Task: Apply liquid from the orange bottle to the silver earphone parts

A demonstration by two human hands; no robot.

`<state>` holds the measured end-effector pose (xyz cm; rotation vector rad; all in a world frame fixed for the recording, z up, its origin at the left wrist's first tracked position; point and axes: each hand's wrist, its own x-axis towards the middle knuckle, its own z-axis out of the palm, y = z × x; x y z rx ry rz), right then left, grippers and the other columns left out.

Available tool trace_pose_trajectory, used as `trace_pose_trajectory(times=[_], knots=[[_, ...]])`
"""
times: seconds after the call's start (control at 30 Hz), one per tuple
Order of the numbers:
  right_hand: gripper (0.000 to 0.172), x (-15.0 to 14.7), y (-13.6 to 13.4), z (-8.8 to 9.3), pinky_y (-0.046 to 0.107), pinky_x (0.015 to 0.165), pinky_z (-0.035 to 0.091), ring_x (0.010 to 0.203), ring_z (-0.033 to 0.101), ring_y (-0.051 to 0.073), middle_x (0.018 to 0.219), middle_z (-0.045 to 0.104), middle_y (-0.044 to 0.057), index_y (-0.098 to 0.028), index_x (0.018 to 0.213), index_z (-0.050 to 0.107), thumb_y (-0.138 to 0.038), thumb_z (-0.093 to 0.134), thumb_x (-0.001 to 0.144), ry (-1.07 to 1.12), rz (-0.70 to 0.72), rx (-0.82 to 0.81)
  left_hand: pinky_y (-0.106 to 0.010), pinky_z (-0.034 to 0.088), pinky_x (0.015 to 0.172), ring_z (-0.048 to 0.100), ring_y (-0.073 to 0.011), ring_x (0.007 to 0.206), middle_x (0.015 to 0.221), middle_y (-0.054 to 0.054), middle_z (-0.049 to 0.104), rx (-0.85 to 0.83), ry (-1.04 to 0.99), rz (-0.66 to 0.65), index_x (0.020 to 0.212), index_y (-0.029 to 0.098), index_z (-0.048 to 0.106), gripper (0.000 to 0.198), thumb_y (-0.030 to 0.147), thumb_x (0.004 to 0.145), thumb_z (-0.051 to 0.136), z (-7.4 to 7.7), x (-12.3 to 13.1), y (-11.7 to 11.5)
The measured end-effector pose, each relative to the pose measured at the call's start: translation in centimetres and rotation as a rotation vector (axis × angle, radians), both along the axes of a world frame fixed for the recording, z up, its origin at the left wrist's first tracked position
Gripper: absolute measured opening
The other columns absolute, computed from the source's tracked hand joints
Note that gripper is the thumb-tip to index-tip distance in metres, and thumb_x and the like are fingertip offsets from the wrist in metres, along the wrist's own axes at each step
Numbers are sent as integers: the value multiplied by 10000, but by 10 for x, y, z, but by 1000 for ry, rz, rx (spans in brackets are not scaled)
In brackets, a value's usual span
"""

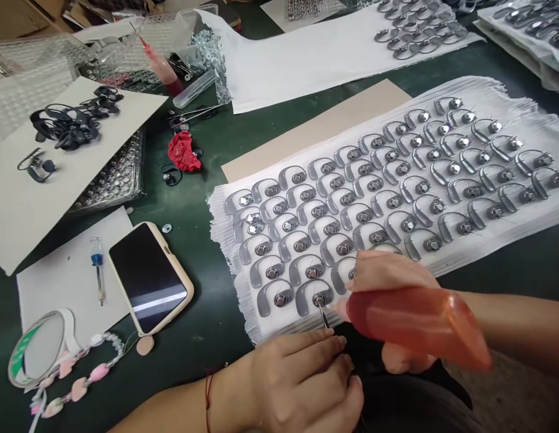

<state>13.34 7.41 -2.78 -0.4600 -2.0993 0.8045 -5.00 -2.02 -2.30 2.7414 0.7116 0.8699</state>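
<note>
An orange squeeze bottle [419, 328] is gripped in the right hand [392, 282], its needle tip touching a grey ear-hook piece [316, 296] at the near edge of the white sheet [487, 240]. The left hand [302, 376] is curled loosely, empty, just beside that edge.

Squeeze bottle [419, 328]: translucent orange-red; ear-hook parts [378, 186]: translucent grey with silver discs, in rows; sheet [500, 96] beneath: white; table [207, 337]: dark green; phone [149, 276]: black screen, beige case; crumpled cloth [184, 151]: red; hook pile [70, 123]: black, on white card [18, 204]; wrist string [209, 392]: red; bead strand [88, 376]: pink and white.
</note>
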Motion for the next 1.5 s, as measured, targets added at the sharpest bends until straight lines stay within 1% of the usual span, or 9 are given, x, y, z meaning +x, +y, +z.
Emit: trace_pose_trajectory(times=[0.13, 0.27, 0.47, 0.63, 0.83, 0.97, 1.1, 1.23, 1.5], knots=[[460, -5, -1, -7, 274, 554, 408, 504, 505, 104, 579, 549, -25, -194, 901, 477, -638, 402, 812, -25, 7, 31, -290, 570, 835, 673, -200, 840, 783, -27, 699, 19, 29, -2, 803, 111, 675, 135, 131, 736, 560, 0, 2, 0], [422, -5, 1, -6, 256, 547, 398, 499, 498, 98, 570, 547, -20, -192, 886, 459, -603, 368, 849, -81, 39, 56, -286, 578, 807, 676, -194, 797, 770, -23, 699, 13, 28, 5, 782, 111, 677, 122, 135, 712, 580, 0, 2, -1], [461, -4, -1, -12, 266, 574, 388, 492, 460, 88, 564, 512, -26, -175, 872, 466, -627, 387, 829, -71, 69, 45, -285, 581, 791, 673, -203, 802, 763, -28, 696, 16, 8, 0, 773, 106, 677, 120, 136, 686, 600, -1, 4, -1], [449, -6, -3, -17, 263, 561, 360, 493, 436, 87, 570, 511, -19, -164, 848, 466, -611, 455, 810, -51, 94, 67, -271, 580, 766, 671, -188, 731, 704, -30, 681, 18, -33, 11, 739, 100, 673, 98, 128, 677, 603, 1, 7, 3], [433, -4, -4, -14, 260, 579, 362, 537, 453, 91, 590, 519, -1, -136, 860, 495, -567, 460, 833, -62, 124, 70, -269, 578, 735, 669, -190, 700, 633, -28, 646, 50, -60, 30, 745, 88, 669, 113, 115, 678, 582, 1, 8, 3], [421, -1, -5, -12, 271, 617, 374, 568, 463, 92, 604, 523, 5, -112, 871, 512, -530, 464, 848, -113, 135, 114, -286, 570, 747, 657, -186, 666, 609, -28, 632, 41, -85, 30, 750, 85, 678, 130, 118, 660, 589, 0, 9, 1], [420, -1, -5, -9, 266, 587, 357, 558, 439, 88, 601, 517, 6, -99, 875, 510, -516, 465, 852, -138, 156, 133, -278, 563, 730, 642, -177, 627, 590, -28, 625, 30, -88, 23, 732, 93, 687, 132, 125, 646, 593, -1, 8, 1], [395, -1, -5, -5, 266, 583, 362, 566, 451, 92, 611, 535, 15, -98, 861, 505, -493, 490, 847, -133, 172, 150, -274, 556, 733, 622, -166, 594, 570, -18, 613, 33, -86, 25, 714, 101, 688, 127, 122, 629, 596, 0, 9, 2], [388, -1, -6, -6, 268, 560, 351, 554, 440, 94, 601, 531, 13, -98, 859, 503, -485, 506, 839, -130, 177, 156, -275, 554, 694, 604, -163, 560, 557, -19, 600, 26, -109, 19, 687, 102, 682, 117, 112, 646, 573, 0, 9, 2]])
